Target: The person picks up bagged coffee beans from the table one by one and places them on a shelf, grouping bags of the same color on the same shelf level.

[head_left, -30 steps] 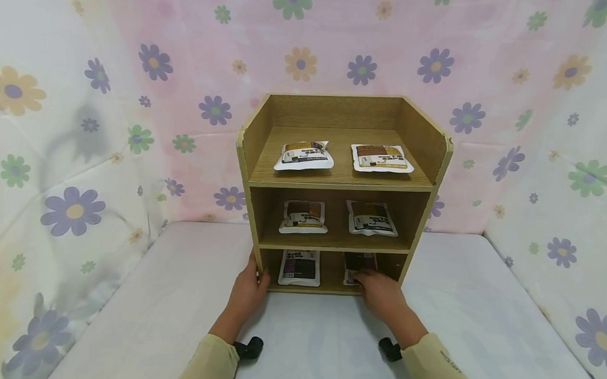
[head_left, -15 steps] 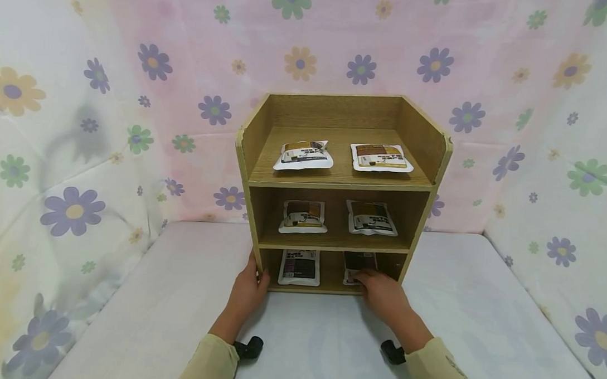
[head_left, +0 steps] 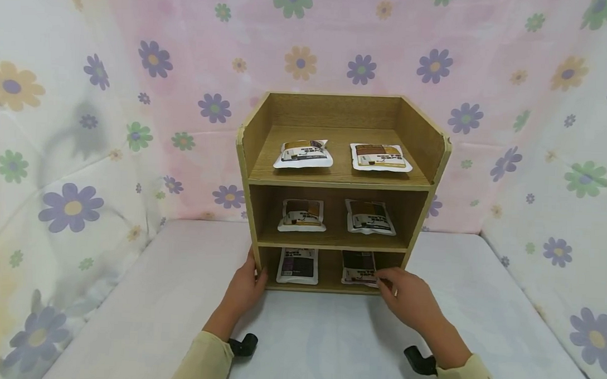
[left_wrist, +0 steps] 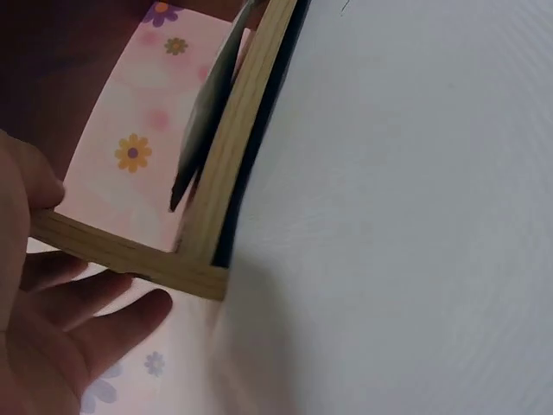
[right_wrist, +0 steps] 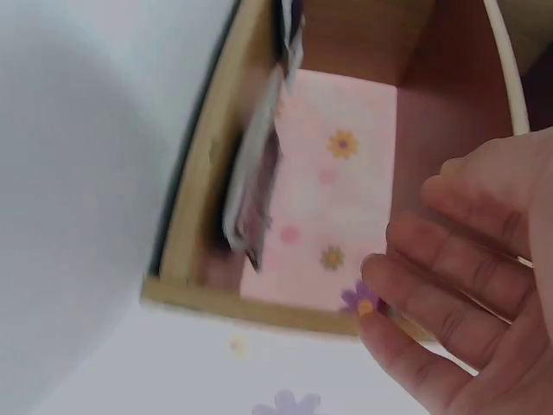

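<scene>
A wooden three-level shelf stands on a white table. Each level holds two flat packets. My left hand grips the shelf's lower left side panel, thumb on the front edge and fingers along the outside. My right hand hovers at the bottom level's right end with relaxed fingers, holding nothing. Its fingertips are close beside the right corner of the dark bottom-right packet. I cannot tell whether they touch it. The bottom-left packet lies flat near my left thumb.
Two packets lie on the middle level and two on the top level. Floral cloth hangs behind and on both sides. The white table stretches in front of the shelf.
My right hand has drawn back and to the right, off the bottom-right packet, which now shows in full. My left hand has stayed on the shelf's side.
</scene>
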Action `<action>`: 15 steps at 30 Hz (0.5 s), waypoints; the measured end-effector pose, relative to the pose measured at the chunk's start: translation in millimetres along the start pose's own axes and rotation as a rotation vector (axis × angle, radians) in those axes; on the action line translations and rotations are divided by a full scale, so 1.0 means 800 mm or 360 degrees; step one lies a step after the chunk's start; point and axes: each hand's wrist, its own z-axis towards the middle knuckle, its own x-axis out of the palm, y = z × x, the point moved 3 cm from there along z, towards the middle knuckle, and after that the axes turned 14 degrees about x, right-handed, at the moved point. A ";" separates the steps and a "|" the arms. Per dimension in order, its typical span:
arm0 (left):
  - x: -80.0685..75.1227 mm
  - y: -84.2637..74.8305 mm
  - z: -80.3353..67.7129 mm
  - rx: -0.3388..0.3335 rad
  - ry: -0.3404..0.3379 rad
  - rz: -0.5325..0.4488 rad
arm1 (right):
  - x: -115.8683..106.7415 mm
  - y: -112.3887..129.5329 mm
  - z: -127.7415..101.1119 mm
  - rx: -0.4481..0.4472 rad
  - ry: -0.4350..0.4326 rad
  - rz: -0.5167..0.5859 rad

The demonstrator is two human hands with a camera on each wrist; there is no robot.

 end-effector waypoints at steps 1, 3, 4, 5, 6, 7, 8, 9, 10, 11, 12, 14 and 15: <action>-0.002 0.000 0.001 -0.0013 0.0029 -0.0004 | -0.005 -0.005 -0.001 0.0007 -0.0008 0.0006; -0.005 0.001 0.001 -0.0044 0.0088 -0.0007 | -0.015 -0.013 -0.002 0.0022 -0.0021 0.0025; -0.007 0.001 0.001 -0.0062 0.0120 0.0000 | -0.020 -0.018 -0.002 0.0024 -0.0031 0.0033; -0.010 0.002 0.001 -0.0084 0.0158 0.0007 | -0.025 -0.022 -0.002 0.0028 -0.0039 0.0031; -0.012 0.003 0.000 -0.0098 0.0196 0.0023 | -0.029 -0.025 -0.002 0.0034 -0.0049 0.0030; -0.015 0.003 0.000 -0.0111 0.0234 0.0047 | -0.033 -0.029 -0.001 0.0040 -0.0060 0.0029; -0.018 0.003 -0.001 -0.0125 0.0270 0.0069 | -0.036 -0.032 -0.001 0.0047 -0.0069 0.0026; -0.021 0.003 -0.001 -0.0142 0.0311 0.0095 | -0.040 -0.035 -0.001 0.0053 -0.0079 0.0021; -0.025 0.003 -0.001 -0.0160 0.0348 0.0114 | -0.043 -0.037 -0.001 0.0062 -0.0089 0.0016; -0.029 0.002 -0.001 -0.0171 0.0382 0.0138 | -0.046 -0.039 -0.001 0.0070 -0.0103 0.0013; -0.034 0.002 -0.001 -0.0178 0.0413 0.0165 | -0.049 -0.041 -0.001 0.0078 -0.0118 0.0016; -0.042 0.001 -0.001 -0.0177 0.0460 0.0221 | -0.054 -0.045 -0.001 0.0086 -0.0147 0.0020; -0.047 0.002 -0.001 -0.0168 0.0476 0.0253 | -0.055 -0.047 -0.001 0.0086 -0.0169 0.0022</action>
